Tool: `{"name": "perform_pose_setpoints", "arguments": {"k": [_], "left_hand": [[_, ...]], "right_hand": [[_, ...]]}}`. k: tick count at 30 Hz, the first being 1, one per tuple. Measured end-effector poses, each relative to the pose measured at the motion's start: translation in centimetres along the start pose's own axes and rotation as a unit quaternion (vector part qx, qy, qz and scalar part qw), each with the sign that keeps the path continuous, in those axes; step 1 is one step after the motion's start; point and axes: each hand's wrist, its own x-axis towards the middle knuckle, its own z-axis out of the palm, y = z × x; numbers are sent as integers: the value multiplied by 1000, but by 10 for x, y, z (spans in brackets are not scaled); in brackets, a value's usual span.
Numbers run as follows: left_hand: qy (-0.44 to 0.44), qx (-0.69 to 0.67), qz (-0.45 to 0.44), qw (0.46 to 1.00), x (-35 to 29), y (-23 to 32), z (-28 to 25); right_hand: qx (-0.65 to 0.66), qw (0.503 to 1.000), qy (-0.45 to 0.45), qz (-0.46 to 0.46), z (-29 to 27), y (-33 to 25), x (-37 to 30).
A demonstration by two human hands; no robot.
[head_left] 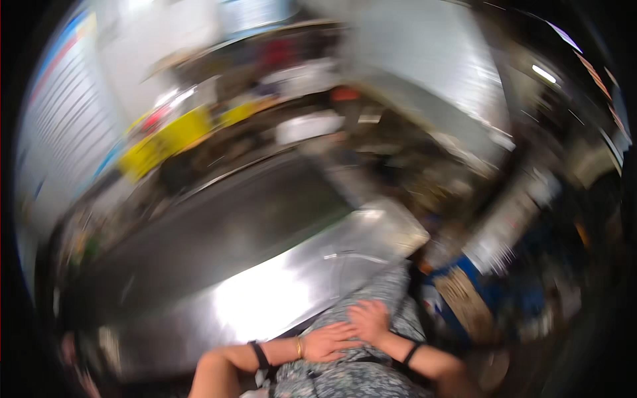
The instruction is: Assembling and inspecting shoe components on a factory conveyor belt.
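Observation:
My left hand lies flat on the dark patterned clothing over my lap, its fingers stretched to the right. Close beside it, my right hand rests on the same cloth, fingers pointing up and left toward the left hand's fingertips. Nothing shows in either hand. A thin gold-coloured band circles the left wrist, and a dark strap crosses the left forearm. On the right forearm is another dark strap. Just ahead of my lap runs the shiny metal edge of a work table.
Behind the metal edge lies a dark worktop. Yellow bins and blurred goods line a shelf at the back left. A white item sits at the worktop's far side. On the right are a brown cardboard piece and blue containers, smeared by motion.

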Motion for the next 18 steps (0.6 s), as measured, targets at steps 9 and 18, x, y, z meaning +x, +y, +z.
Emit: {"name": "perform_pose_setpoints", "arguments": {"k": [9, 18], "left_hand": [[41, 82, 73, 993, 11, -36, 14], [-87, 3, -63, 994, -4, -68, 33]], "right_hand": [[61, 991, 70, 97, 7, 0, -10], [40, 995, 63, 61, 5, 1, -17]]}}
